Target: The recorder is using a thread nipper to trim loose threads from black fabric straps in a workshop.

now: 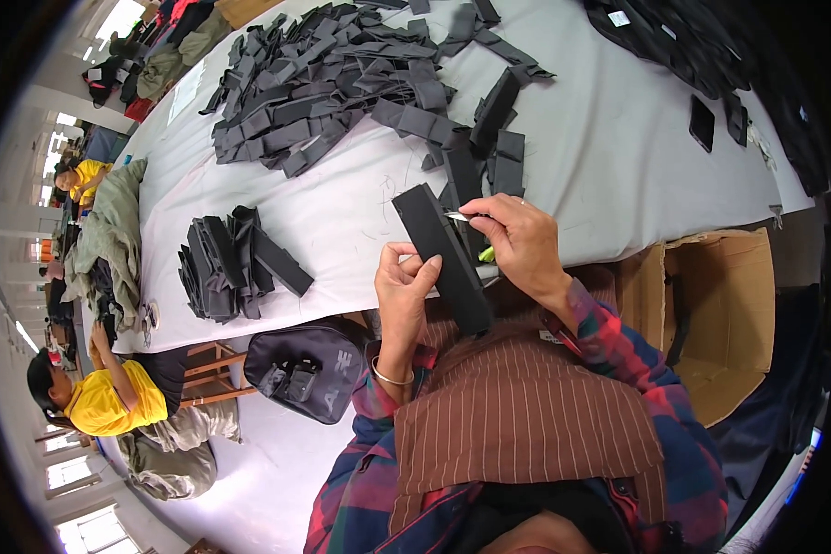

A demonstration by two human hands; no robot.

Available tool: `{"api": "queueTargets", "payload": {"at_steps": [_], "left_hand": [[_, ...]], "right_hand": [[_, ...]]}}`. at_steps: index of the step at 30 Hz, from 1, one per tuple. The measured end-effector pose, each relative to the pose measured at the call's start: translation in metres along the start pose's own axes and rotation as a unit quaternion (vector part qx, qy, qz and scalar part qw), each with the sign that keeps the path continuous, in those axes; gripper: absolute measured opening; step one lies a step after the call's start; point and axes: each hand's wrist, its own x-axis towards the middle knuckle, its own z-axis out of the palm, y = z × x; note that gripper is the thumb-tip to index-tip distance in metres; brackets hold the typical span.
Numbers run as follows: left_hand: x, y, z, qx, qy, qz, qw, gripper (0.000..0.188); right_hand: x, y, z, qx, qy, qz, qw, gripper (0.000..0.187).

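Over the near edge of the white table (337, 217), we hold up a long black strip (458, 288). It is slanted: one short end points away from us and a bit to the left, and the other comes back toward our striped apron (526, 425) and a bit to the right. So its long line runs from far left to near right, and it goes more up and down than across. Our left hand (404, 286) pinches the strip at its left side, with the thumb on top. Our right hand (515, 238) grips a small tool (455, 216) between thumb and fingers. Its silver tip points left, at the strip's far right side, but we cannot tell if they touch. Past our hands lies a big heap of dark strips (328, 88), and a smaller pile (220, 263) sits to the left. Big pale letters run sideways on the black bag (314, 346) under the table. One white tag (619, 18) shows on the dark clothes (688, 51) at the far right, too small to read.
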Motion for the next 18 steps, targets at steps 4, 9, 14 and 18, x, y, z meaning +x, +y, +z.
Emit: {"api": "queueTargets", "payload": {"at_steps": [4,9,14,18], "left_hand": [[-0.002,0.01,0.014,0.006,0.0,-0.007,1.0,0.032],[-0.001,0.003,0.013,-0.044,-0.064,-0.076,0.994,0.053],[-0.005,0.005,0.015,-0.065,-0.133,-0.1,0.984,0.058],[-0.006,0.007,0.011,-0.076,-0.151,-0.134,0.977,0.064]], "right_hand": [[0.002,-0.004,-0.006,0.002,-0.006,-0.004,1.0,0.014],[0.004,-0.003,-0.006,-0.002,-0.044,-0.017,0.999,0.015],[0.006,-0.003,-0.008,-0.05,-0.038,-0.043,0.997,0.014],[0.009,-0.001,-0.008,-0.066,-0.039,-0.082,0.994,0.015]]}}
